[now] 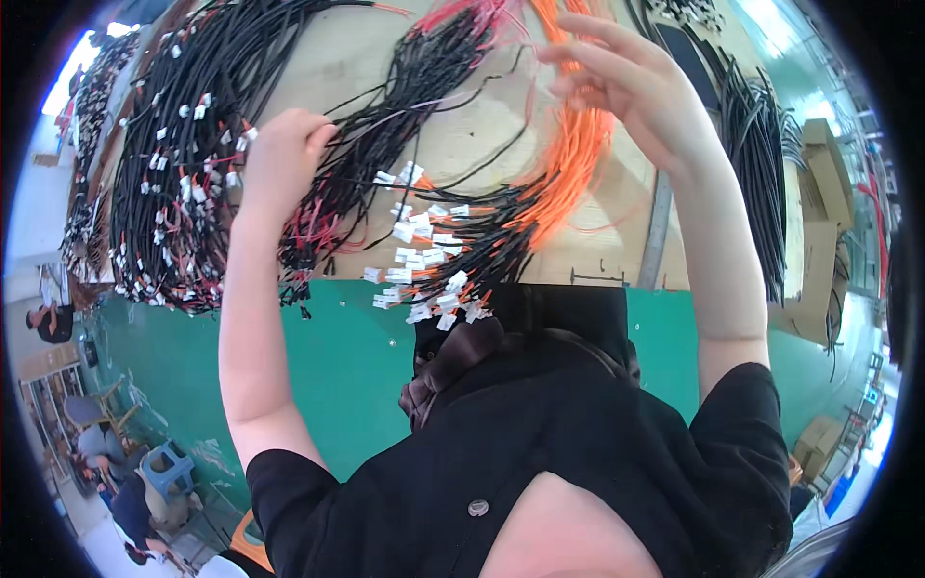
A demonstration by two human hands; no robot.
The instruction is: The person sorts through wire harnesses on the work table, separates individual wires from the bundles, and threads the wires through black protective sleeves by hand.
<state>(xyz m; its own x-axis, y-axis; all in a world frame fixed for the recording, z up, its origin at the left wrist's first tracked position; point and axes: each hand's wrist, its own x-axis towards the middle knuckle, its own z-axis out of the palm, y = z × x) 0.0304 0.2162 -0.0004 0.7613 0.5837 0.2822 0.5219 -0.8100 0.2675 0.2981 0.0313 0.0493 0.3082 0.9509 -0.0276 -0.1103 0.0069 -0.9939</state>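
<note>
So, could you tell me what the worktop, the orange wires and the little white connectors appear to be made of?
The worktop looks like unfinished plywood: pale, matt, with faint grain. The orange wires seem plastic-insulated: smooth, evenly coloured and bending freely under the right hand. The white connectors look like moulded plastic, blocky and slightly glossy. The left hand grips black wires, apparently sheathed alike.

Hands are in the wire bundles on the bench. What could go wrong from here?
1. The left hand grips black wires that cross neighbouring bundles; pulling may drag or tangle them.
2. The right hand pinches orange wires whose strands merge with the black ones near the white connectors; a tug could strain those connectors.
3. Connector ends overhang the wooden bench edge, so a loosened bundle might slide off.
</note>
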